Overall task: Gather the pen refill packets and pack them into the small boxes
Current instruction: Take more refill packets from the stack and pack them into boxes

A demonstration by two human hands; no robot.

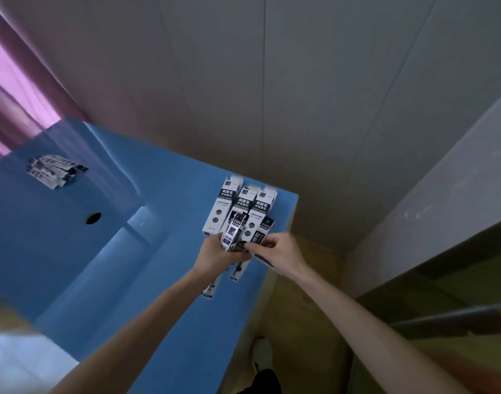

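Note:
Three small white-and-black boxes (229,206) stand side by side near the far right corner of the blue table (101,265). In front of them my left hand (215,255) grips another small box (232,233), tilted. My right hand (274,248) pinches a pen refill packet (259,237) at that box's near end. Two more refill packets (212,288) lie on the table just under my hands. A pile of refill packets (54,170) lies at the far left of the table.
A round cable hole (93,218) sits in the table left of centre. The table's right edge (267,277) runs close to my right arm, with a wooden floor (306,308) beyond. A grey wall stands behind, and a pink curtain (13,89) hangs at the left.

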